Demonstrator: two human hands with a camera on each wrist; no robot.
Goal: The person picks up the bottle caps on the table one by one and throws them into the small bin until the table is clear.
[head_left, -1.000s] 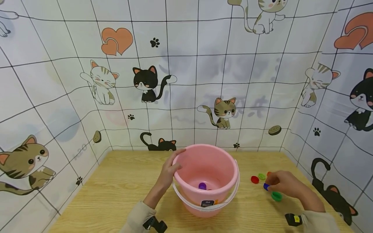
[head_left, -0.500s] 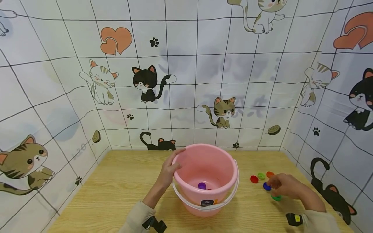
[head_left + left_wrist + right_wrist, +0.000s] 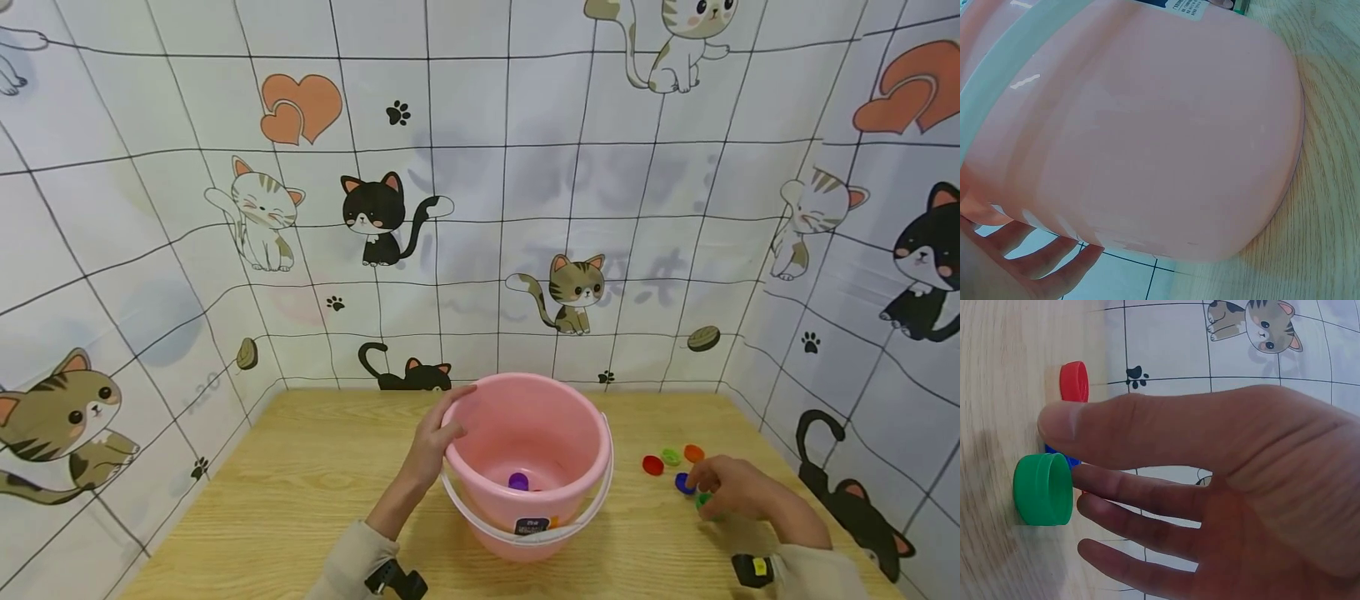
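Note:
My left hand (image 3: 431,442) grips the rim of a pink bucket (image 3: 491,500) at its left side, thumb inside and fingers outside. Inside the bucket lies a purple bottle cap (image 3: 518,481). To the right, my right hand (image 3: 738,490) is over a green bottle cap (image 3: 702,500), partly hiding it. In the right wrist view, that green cap (image 3: 1029,490) lies just beyond the spread thumb and fingertips, and nothing is held. A blue cap (image 3: 683,483) lies right by the fingers. Farther back are a red cap (image 3: 653,465), a light green cap (image 3: 671,457) and an orange cap (image 3: 693,453).
The bucket's white handle (image 3: 551,537) hangs down across its front. Everything stands on a wooden table (image 3: 315,483). Walls covered with a cat-patterned sheet (image 3: 465,208) enclose the table at the back and both sides.
My right hand has left the blue cap, its fingers spreading, and shifted slightly nearer over the green cap. The left hand keeps its grip on the bucket.

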